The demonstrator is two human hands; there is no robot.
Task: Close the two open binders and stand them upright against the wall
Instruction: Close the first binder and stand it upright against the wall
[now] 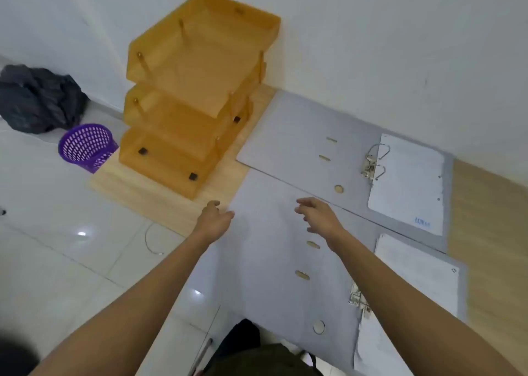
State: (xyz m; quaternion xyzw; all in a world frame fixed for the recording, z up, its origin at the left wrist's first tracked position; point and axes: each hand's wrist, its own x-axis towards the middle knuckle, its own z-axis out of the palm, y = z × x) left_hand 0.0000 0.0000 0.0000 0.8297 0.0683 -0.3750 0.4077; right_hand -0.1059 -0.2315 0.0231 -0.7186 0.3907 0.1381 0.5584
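Note:
Two grey lever-arch binders lie open and flat on the wooden desk. The far binder [303, 135] lies along the white wall [371, 47], its metal rings up and a white sheet on its right half. The near binder [265, 261] lies in front of it, overlapping its edge, with white sheets on the right. My left hand [213, 220] reaches to the near binder's far left corner, fingers apart, touching or just above the cover's edge. My right hand [318, 214] hovers over the seam between the two binders, fingers spread, holding nothing.
An orange three-tier letter tray [197, 90] stands on the desk left of the far binder, against the wall. Beyond the desk's left edge, on the tiled floor, are a purple mesh basket [85, 145] and a dark bag [40, 98].

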